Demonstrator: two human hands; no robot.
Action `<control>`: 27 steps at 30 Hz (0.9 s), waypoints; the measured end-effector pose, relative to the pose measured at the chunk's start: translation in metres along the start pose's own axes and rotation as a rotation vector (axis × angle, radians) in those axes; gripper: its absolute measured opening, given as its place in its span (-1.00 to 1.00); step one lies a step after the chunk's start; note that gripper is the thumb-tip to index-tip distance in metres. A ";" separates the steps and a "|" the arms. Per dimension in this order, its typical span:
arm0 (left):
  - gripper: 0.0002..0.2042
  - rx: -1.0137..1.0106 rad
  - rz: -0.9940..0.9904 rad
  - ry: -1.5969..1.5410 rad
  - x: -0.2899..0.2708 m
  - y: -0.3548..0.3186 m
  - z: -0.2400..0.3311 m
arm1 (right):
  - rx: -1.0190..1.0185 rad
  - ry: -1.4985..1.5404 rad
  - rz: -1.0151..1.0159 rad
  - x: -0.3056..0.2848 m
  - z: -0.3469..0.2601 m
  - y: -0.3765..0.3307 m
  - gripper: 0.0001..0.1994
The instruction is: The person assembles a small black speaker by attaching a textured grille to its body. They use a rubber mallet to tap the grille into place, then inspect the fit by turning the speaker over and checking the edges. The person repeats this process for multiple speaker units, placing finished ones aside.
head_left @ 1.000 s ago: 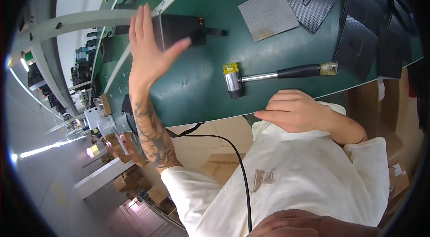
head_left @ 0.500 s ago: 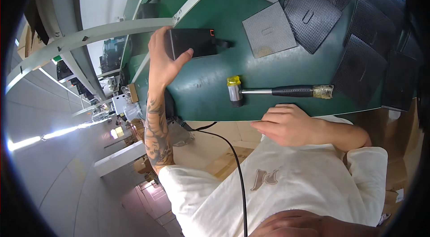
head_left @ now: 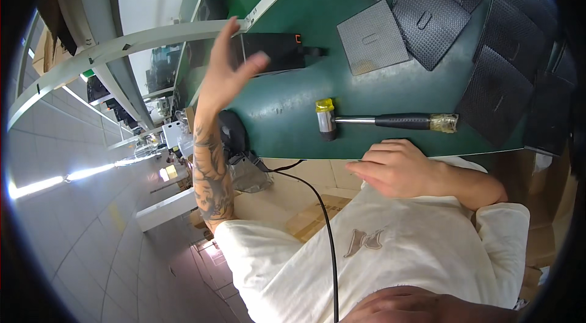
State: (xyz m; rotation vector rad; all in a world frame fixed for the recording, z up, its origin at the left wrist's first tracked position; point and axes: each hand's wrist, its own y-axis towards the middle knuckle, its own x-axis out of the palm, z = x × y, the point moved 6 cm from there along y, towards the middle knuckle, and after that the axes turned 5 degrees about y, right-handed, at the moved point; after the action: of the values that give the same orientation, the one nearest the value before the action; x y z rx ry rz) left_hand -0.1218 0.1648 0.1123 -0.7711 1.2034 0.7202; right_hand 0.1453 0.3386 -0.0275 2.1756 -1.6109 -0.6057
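Note:
My left hand (head_left: pixel 227 73) hovers at the left end of a black box (head_left: pixel 274 51), fingers and thumb spread, holding nothing. The box lies flat on the green table (head_left: pixel 274 131); it has an orange mark at its far right corner and a short black tab sticking out to the right. My right hand (head_left: pixel 394 167) rests at the table's front edge, its fingers curled together with nothing visible in them. Just beyond it lies a mallet (head_left: pixel 400 120) with a yellow and a black face, a steel shaft and a black grip, its head to the left.
Several textured black plates (head_left: pixel 430 21) with slots lie overlapping at the right, and lighter grey ones (head_left: pixel 373 36) near the back middle. A white rail (head_left: pixel 177 30) crosses the left. Against the near left table edge is a black object (head_left: pixel 233 131); a black cable (head_left: pixel 329 231) runs down.
My left hand has let go of the black box and opened wider. My right hand stays at the table edge. The whole view has shifted slightly.

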 end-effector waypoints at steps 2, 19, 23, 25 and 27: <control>-0.08 0.073 -0.019 0.205 0.003 -0.002 0.008 | 0.006 -0.002 0.001 0.001 0.000 0.000 -0.69; -0.64 -0.247 -0.095 -0.095 -0.007 0.028 -0.006 | 0.000 -0.012 0.021 0.001 -0.001 0.003 -0.73; -0.64 -0.208 -0.078 -0.082 -0.007 0.037 -0.009 | 0.007 -0.017 0.010 0.001 0.000 0.003 -0.73; -0.65 -0.219 -0.066 -0.084 -0.007 0.037 -0.011 | 0.010 -0.019 -0.007 0.001 0.001 0.002 -0.72; -0.64 -0.142 0.096 -0.261 -0.019 0.037 -0.007 | 0.009 -0.002 0.007 0.001 0.000 0.003 -0.71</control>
State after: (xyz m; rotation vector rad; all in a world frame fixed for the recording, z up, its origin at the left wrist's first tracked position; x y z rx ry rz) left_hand -0.1594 0.1781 0.1249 -0.7148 0.9642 0.9629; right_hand 0.1435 0.3368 -0.0261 2.1752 -1.6251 -0.5995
